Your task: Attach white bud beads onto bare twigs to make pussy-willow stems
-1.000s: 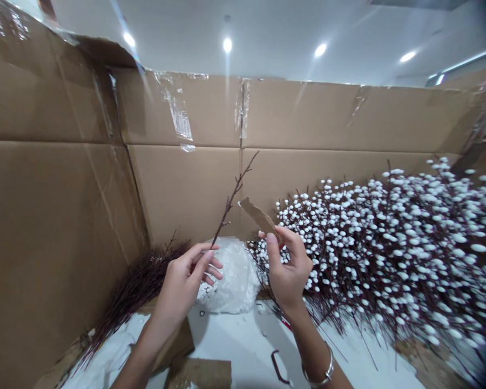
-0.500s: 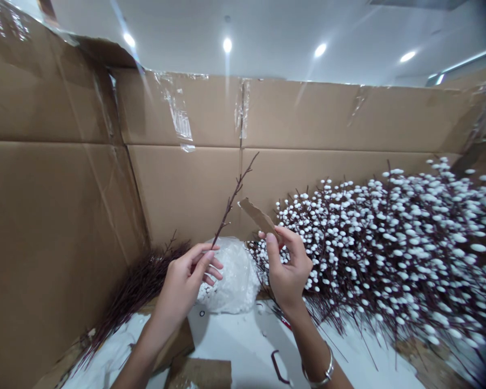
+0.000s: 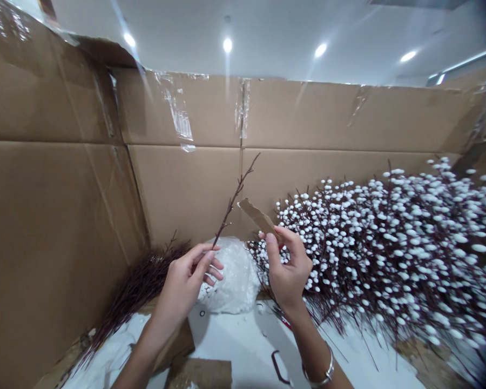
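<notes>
"What's happening?"

"The left hand (image 3: 182, 283) is gripping a thin twig (image 3: 231, 202) upright, and the right hand (image 3: 288, 265) is pinching a cardboard strip (image 3: 259, 218)."

"Risks?"

"Squeezing too hard could snap that twig, and the strip could slip into the white-budded branches (image 3: 389, 248)."

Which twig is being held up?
The lone bare twig in the left hand; the rest lie in a dark bundle or the white-budded heap.

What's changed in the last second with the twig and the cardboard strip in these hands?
Very little. The left hand has drifted slightly to the right, carrying the bare twig with it. Nothing was taken hold of or let go. The right hand and its torn cardboard strip stayed about where they were, as did the white-budded branches.
</notes>
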`<action>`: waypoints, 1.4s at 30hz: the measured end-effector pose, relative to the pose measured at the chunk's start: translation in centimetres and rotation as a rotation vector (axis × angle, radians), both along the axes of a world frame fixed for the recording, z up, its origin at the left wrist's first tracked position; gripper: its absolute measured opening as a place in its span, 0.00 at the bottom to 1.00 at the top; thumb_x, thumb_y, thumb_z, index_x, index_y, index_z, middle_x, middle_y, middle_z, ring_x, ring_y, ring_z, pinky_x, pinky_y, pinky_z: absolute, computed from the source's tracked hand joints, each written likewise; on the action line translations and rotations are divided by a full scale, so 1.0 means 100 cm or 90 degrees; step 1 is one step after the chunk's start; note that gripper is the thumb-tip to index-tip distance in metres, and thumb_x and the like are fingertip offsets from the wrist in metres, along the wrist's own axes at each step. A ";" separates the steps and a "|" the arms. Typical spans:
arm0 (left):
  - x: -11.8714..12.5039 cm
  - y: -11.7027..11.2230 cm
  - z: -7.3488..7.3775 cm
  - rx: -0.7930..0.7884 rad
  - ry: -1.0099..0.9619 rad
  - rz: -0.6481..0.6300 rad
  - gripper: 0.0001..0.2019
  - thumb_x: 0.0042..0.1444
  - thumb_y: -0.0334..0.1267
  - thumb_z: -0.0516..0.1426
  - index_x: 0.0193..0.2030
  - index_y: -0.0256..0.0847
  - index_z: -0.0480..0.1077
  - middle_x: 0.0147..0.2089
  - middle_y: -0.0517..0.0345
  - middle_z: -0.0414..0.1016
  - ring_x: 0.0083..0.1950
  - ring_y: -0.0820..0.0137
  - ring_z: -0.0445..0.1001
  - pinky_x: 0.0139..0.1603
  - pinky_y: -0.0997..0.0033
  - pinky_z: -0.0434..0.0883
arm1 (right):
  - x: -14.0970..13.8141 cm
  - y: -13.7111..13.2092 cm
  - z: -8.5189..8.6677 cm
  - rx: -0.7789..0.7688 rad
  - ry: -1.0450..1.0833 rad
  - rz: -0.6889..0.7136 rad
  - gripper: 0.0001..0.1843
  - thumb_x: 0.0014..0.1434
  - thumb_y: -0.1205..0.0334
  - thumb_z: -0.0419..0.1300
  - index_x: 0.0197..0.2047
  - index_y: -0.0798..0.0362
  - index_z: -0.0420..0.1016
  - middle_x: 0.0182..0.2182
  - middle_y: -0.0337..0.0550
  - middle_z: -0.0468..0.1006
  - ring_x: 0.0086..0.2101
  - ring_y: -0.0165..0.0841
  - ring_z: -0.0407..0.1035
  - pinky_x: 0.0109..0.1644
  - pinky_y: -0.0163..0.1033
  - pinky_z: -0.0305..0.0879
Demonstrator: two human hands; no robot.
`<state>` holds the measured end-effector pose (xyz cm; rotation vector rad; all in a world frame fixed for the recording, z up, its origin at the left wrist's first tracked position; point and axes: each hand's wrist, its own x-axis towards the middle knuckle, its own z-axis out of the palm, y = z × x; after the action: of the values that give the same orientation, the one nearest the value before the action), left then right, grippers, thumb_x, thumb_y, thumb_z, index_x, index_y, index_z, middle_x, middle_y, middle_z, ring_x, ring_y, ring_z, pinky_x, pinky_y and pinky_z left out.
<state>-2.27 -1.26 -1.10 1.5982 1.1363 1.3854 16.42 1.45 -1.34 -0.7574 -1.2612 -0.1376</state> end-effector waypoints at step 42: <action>0.001 -0.002 0.000 -0.015 0.013 -0.016 0.17 0.62 0.49 0.53 0.48 0.37 0.71 0.34 0.54 0.77 0.31 0.67 0.78 0.29 0.70 0.75 | -0.001 0.001 -0.001 -0.009 0.005 0.008 0.10 0.60 0.68 0.59 0.46 0.52 0.72 0.32 0.40 0.82 0.31 0.31 0.75 0.37 0.39 0.69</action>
<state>-2.14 -1.49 -1.09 1.6082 1.1368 1.3364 16.34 1.56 -1.42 -0.7615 -1.2597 -0.1159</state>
